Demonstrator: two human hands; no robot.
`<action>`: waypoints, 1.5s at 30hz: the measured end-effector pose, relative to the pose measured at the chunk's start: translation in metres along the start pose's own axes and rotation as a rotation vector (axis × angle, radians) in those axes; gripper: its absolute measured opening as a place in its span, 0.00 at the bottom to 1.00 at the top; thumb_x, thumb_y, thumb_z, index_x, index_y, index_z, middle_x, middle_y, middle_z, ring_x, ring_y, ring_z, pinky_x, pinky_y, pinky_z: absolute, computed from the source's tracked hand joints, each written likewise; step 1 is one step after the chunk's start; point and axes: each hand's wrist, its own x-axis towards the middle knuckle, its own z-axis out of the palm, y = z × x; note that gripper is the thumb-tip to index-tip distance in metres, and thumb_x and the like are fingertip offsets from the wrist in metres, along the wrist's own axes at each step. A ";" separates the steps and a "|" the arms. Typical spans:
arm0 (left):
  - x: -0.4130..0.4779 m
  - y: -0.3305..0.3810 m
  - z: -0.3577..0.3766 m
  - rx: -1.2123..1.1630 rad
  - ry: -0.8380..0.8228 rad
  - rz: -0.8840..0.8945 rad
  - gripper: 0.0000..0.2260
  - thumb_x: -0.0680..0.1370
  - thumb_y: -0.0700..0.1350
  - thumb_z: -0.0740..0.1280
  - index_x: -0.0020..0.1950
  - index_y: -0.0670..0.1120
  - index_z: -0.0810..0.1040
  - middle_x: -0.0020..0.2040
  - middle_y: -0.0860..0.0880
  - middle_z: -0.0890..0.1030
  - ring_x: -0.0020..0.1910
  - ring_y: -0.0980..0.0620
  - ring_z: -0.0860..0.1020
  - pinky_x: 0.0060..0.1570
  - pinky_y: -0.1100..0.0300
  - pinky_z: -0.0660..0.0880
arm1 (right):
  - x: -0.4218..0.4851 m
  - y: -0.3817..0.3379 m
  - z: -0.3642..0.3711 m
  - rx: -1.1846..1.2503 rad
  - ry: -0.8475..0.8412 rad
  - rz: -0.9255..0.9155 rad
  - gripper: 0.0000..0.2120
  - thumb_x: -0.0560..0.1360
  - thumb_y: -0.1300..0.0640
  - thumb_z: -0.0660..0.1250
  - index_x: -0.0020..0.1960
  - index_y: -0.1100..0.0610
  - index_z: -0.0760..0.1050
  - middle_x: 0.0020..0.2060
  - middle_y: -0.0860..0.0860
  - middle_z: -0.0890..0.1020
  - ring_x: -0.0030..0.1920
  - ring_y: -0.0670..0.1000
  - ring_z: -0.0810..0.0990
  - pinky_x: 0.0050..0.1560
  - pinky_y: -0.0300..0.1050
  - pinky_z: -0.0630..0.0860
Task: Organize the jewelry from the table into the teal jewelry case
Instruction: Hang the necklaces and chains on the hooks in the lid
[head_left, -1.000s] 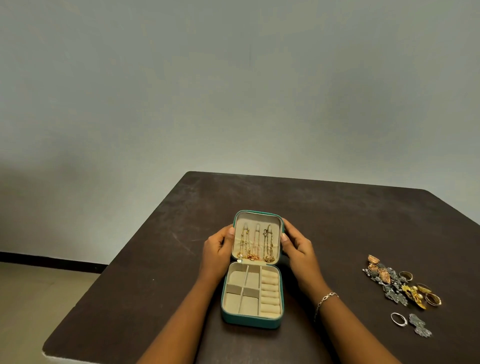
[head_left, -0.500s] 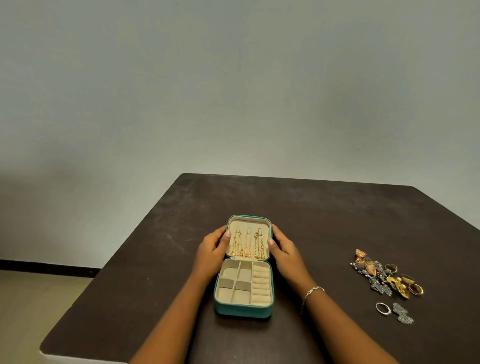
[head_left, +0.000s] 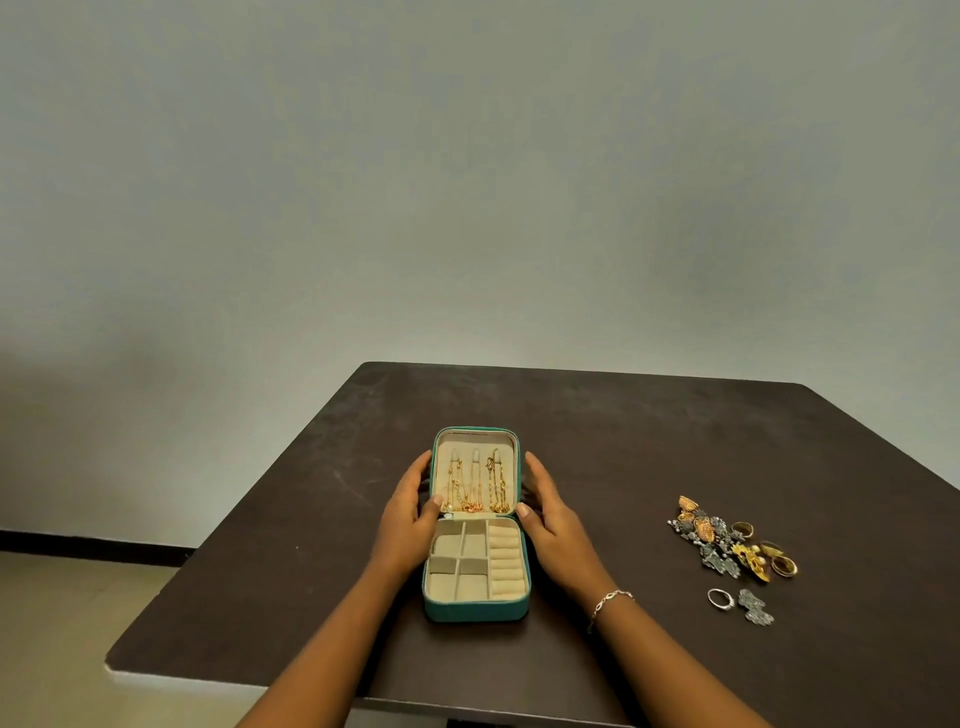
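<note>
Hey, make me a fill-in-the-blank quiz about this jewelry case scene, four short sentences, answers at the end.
The case on the table is ___, not shut.
Gold chains hang inside its ___.
Its lower compartments are ___.
The bracelet is on the person's ___ wrist.
Missing words: open; lid; empty; right.

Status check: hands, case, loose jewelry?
Left hand and right hand hold lid edges of open teal jewelry case. Chains hang in lid; lower compartments hold nothing. Loose jewelry piled on table, right of case, nothing between.
</note>
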 end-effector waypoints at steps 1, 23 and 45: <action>0.000 0.000 0.000 0.006 0.015 0.014 0.24 0.78 0.35 0.60 0.73 0.47 0.60 0.66 0.49 0.70 0.60 0.58 0.68 0.58 0.60 0.70 | 0.001 0.002 0.001 -0.027 0.026 -0.031 0.27 0.79 0.61 0.56 0.72 0.43 0.50 0.64 0.44 0.68 0.63 0.41 0.68 0.59 0.31 0.64; -0.002 -0.001 0.003 0.006 0.084 0.153 0.24 0.77 0.33 0.59 0.72 0.47 0.62 0.62 0.54 0.67 0.58 0.61 0.69 0.48 0.80 0.68 | 0.035 -0.013 -0.003 -0.468 0.025 -0.143 0.20 0.79 0.47 0.55 0.70 0.46 0.59 0.60 0.52 0.67 0.55 0.48 0.71 0.49 0.41 0.73; -0.017 0.041 0.046 -0.451 -0.060 -0.194 0.21 0.82 0.44 0.53 0.74 0.43 0.58 0.68 0.45 0.71 0.59 0.54 0.74 0.53 0.66 0.75 | -0.022 -0.012 -0.013 0.842 0.192 0.307 0.15 0.79 0.47 0.50 0.47 0.48 0.74 0.40 0.42 0.82 0.42 0.41 0.81 0.43 0.39 0.76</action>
